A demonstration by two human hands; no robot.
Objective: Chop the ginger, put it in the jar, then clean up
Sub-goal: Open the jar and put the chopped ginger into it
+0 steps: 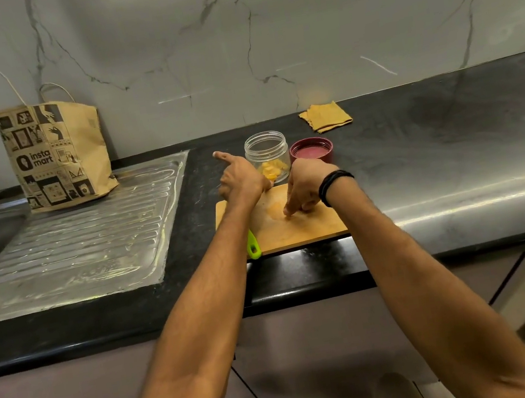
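Right hand is down on the cutting board, fingertips bunched against the wood. Whether they pinch a scrap, can't tell. Left hand is up at the board's 11 o'clock, index finger out, the rest curled (holding anything? can't tell). Chopped ginger sits in the open jar at 12 o'clock, red lid just beside it at 1. A green handle pokes out at 8, under the left forearm.
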